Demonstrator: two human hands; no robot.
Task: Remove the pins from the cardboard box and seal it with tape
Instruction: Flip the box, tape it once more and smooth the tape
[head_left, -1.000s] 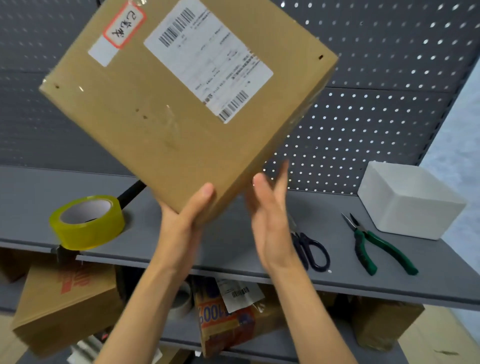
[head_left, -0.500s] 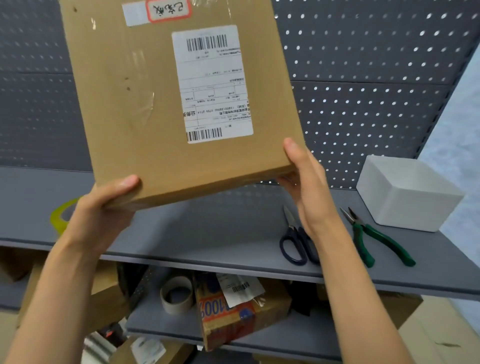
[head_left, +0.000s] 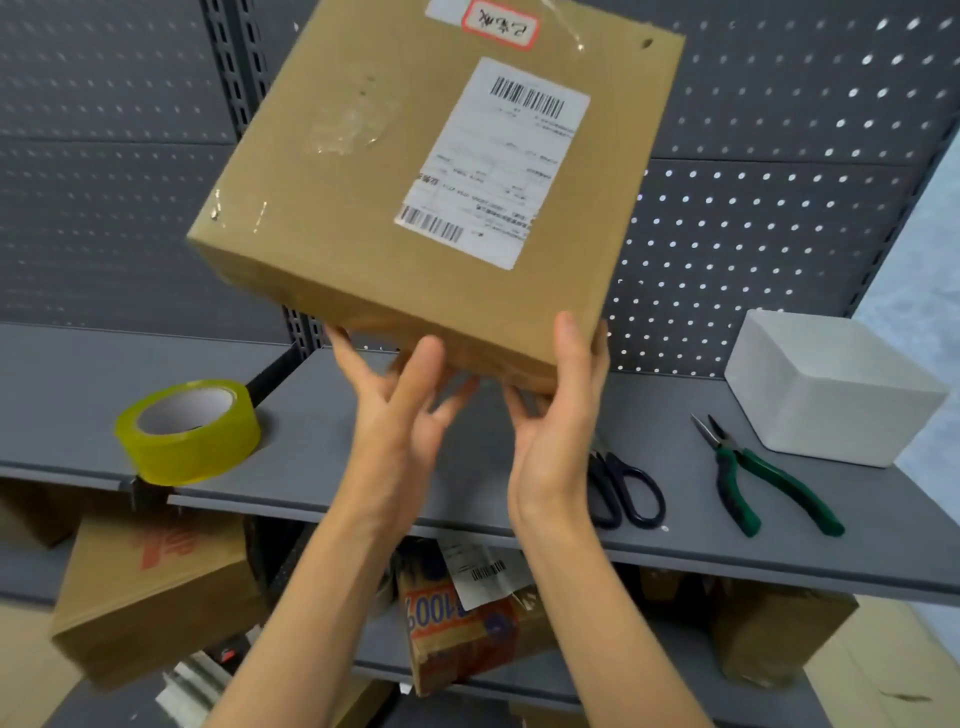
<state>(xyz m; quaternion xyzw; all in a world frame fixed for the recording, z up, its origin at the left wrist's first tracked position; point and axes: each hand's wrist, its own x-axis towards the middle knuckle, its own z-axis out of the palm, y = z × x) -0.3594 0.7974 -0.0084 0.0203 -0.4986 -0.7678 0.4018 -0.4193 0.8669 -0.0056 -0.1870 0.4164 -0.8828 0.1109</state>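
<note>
While both hands support it from below, cardboard box (head_left: 395, 208) is held tilted in upper centre of frame, above grey shelf (head_left: 322, 462). Left hand (head_left: 402, 415): fingers spread wide, tips touching box lower edge. Right hand (head_left: 558, 415): thumb on front face, fingers curled under corner. White shipping label (head_left: 493, 161) on box face. Yellow tape roll (head_left: 189, 431) at left on shelf; black scissors (head_left: 628, 493), green pliers (head_left: 753, 483), white box (head_left: 831, 395) at right.

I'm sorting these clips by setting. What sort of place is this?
Probably a stockroom or parcel packing area: a labelled cardboard box held before grey metal shelving with a pegboard back, and more cartons on the lower shelf.
</note>
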